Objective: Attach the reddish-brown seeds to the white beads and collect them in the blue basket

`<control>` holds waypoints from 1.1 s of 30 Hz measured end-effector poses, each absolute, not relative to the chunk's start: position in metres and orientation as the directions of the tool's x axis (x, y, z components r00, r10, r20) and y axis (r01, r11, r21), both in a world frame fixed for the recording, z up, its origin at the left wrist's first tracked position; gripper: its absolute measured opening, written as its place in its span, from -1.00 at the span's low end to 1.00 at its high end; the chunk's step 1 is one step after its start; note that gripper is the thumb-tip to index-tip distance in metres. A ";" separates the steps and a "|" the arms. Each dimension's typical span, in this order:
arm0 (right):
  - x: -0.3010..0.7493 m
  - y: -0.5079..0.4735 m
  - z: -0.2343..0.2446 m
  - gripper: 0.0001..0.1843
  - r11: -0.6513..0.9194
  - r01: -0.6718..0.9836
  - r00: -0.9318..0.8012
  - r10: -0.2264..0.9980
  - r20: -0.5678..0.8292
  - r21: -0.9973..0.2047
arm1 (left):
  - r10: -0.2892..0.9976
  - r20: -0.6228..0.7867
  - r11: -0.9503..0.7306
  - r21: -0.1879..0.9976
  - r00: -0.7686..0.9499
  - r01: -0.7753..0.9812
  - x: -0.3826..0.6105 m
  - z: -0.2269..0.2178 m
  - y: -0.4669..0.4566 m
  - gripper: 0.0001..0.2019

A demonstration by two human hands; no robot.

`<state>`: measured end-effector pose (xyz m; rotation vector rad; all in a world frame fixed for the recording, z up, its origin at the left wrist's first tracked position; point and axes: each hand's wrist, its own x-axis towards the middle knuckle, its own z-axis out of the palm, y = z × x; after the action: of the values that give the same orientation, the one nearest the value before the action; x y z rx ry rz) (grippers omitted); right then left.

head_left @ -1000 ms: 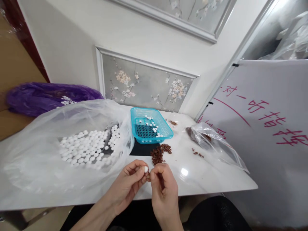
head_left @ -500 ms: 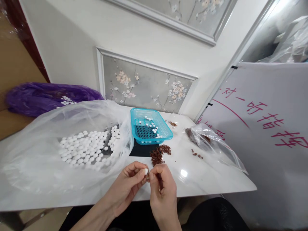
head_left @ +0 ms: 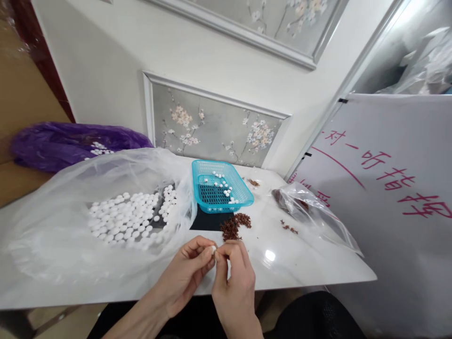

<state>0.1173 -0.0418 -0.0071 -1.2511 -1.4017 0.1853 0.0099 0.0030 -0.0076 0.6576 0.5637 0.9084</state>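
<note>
From the hands (head_left: 233, 278), glossy white worktop (head_left: 314, 259) offers passage toward three o'clock; a translucent white plastic bag (head_left: 116, 172) obstructs ten, a loose reddish-brown heap (head_left: 230, 228) one, a turquoise perforated plastic basket (head_left: 223, 207) twelve.

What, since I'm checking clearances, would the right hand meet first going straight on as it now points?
Most likely the white ball pinched in the left hand; the right hand may be touching it, depth is unclear.
</note>
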 end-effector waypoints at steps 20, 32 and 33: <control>0.145 -0.049 0.012 -0.78 0.311 0.332 0.008 0.943 0.332 -0.891 | 0.814 -0.120 0.434 0.776 0.568 -0.459 0.009 -0.002 0.000 -0.73; 0.142 -0.049 0.010 -0.78 0.350 0.360 0.054 0.917 0.394 -0.865 | 0.809 -0.112 0.438 0.769 0.577 -0.465 0.010 -0.003 -0.001 -0.83; 0.142 -0.049 0.011 -0.78 0.344 0.336 0.051 0.923 0.381 -0.877 | 0.811 -0.126 0.452 0.755 0.571 -0.475 0.009 -0.003 -0.001 -0.85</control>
<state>0.1423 -0.0493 0.0107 -1.1965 -1.5068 0.6689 0.0094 -0.0006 -0.0032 0.7351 0.5192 0.8395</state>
